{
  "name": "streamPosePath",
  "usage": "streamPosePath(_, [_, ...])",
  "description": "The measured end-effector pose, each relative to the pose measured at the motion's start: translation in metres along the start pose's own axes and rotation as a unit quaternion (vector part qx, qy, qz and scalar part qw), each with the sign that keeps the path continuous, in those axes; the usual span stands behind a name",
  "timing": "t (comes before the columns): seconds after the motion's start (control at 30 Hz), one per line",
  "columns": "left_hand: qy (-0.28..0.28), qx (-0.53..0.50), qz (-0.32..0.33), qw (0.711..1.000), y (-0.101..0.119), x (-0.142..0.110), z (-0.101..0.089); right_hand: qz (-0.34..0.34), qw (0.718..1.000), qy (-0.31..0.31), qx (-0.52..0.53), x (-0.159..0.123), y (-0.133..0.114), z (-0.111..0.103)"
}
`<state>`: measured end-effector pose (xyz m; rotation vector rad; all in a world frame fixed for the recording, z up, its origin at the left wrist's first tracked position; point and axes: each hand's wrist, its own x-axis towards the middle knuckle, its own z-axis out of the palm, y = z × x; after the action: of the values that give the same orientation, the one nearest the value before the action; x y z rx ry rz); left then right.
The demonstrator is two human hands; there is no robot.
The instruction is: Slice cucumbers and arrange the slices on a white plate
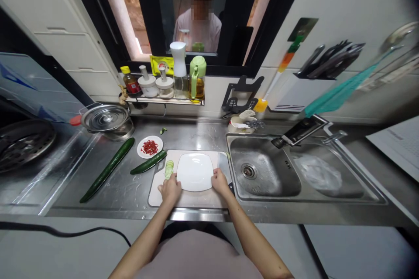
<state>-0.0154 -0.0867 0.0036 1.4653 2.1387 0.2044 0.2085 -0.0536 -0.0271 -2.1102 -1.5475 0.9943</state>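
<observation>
A white rounded-square plate (195,171) is over the cutting board (190,202), gripped at its two sides. My left hand (170,188) closes on the plate's left edge, right beside a row of cucumber slices (169,169). On the opposite edge my right hand (219,180) pinches the rim. A knife (223,161) lies along the board's right side, partly hidden behind my right hand. Left of the board rests a cut piece of cucumber (148,162), and farther left a long whole cucumber (107,170). Chopped red pieces fill a small white plate (143,151).
To the right is a double sink (266,174) with a black faucet (299,131) and a clear plastic bag (317,172). A lidded steel pot (108,118) stands at the back left. Seasoning jars and an oil bottle (197,79) line a wall shelf. Cucumber ends (163,130) lie behind the board.
</observation>
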Motion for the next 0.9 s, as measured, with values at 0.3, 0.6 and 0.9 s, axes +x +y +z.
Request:
streamPosePath(0.3, [-0.003,0.016,0.004,1.000,0.001,-0.002,0.000,0.005,1.000,0.004,0.002,-0.004,0.002,0.002])
streamPosePath(0.6, [-0.010,0.029,0.013,0.999,-0.001,-0.003,-0.003,0.022,1.000,0.000,-0.017,-0.008,-0.005,-0.001])
streamPosePath(0.9, [0.065,-0.028,0.095,0.993,-0.019,-0.038,-0.006,0.007,0.987,0.041,-0.156,-0.036,-0.024,-0.025])
